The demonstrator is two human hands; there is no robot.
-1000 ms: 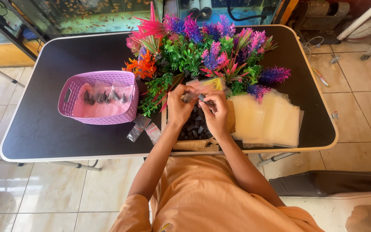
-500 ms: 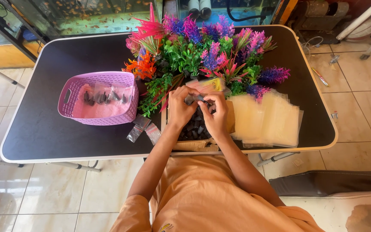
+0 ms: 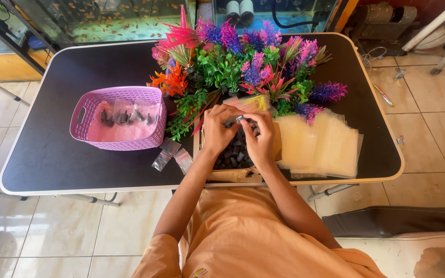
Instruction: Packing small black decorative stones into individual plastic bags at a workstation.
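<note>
Both the left hand (image 3: 218,129) and right hand (image 3: 260,138) pinch a small clear plastic packet (image 3: 241,119) over the open cardboard box of small dark pieces (image 3: 231,154), apparently packing; sealing it seems next.

Both hands meet mid-frame over a box of small dark pieces (image 3: 231,154), left hand (image 3: 218,128) and right hand (image 3: 259,140) pinching a tiny clear bag (image 3: 242,119) between them. Pink basket (image 3: 119,125) sits left, fake plants (image 3: 243,67) up top, stack of clear bags (image 3: 319,144) to the right, all on a black table (image 3: 52,154)
</note>
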